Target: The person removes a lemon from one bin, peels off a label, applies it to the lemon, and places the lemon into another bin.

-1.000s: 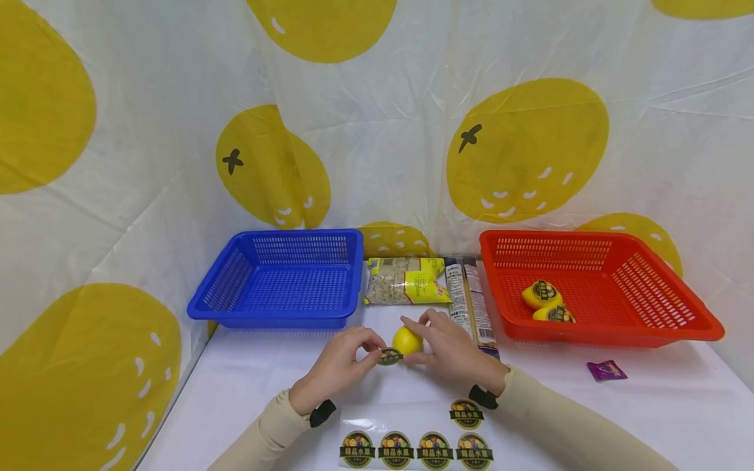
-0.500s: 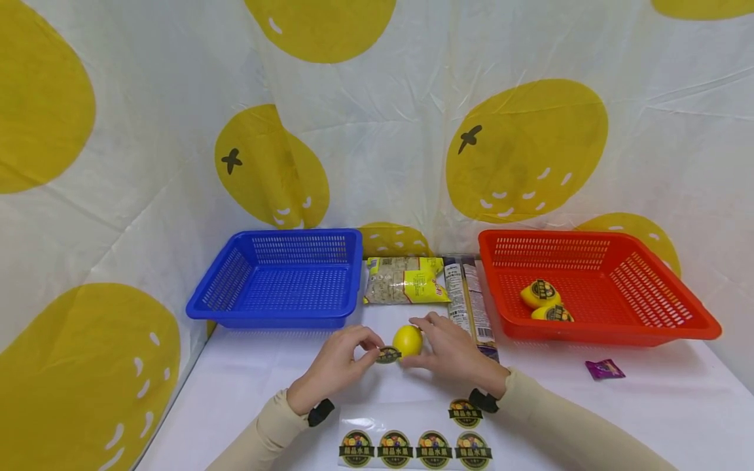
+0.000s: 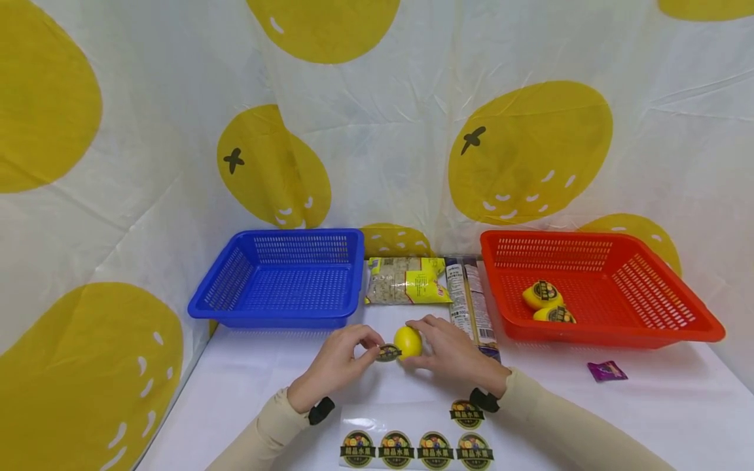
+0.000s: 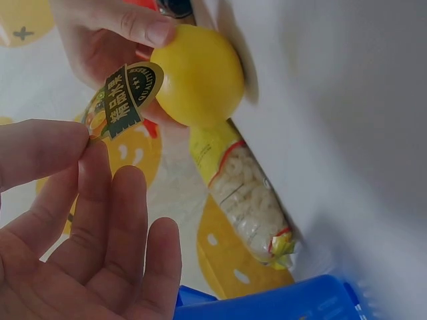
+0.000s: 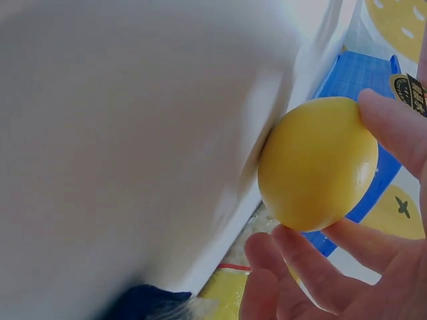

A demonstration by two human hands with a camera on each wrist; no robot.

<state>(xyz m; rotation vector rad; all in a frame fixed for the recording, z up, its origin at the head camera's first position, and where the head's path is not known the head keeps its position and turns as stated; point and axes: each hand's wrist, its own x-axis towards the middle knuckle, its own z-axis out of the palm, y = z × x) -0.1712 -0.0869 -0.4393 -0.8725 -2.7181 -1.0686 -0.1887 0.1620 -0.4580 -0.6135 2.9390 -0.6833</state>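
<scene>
Between thumb and index finger, my left hand (image 3: 340, 360) pinches the edge of a round black-and-gold fruit sticker (image 4: 125, 100). The sticker's free side reaches toward a yellow lemon (image 3: 408, 342); in the left wrist view it overlaps the lemon's edge, and whether they touch I cannot tell. My right hand (image 3: 450, 350) holds the lemon on the white table, thumb on the near side and fingers round the far side. No sticker shows on the visible skin of this lemon (image 5: 319, 165). Nearer me lies a sticker sheet (image 3: 406, 418) with several matching stickers.
A blue basket (image 3: 277, 323) stands at the back left. The red basket (image 3: 612, 335) at the back right holds two lemons (image 3: 540, 296) bearing stickers. Between the baskets lie a yellow food bag (image 3: 406, 281) and a long packet (image 3: 471, 301). A purple wrapper (image 3: 607, 371) lies at right.
My right fingers have shifted slightly on the lemon, and more of its top now shows. The left hand and its sticker have hardly moved.
</scene>
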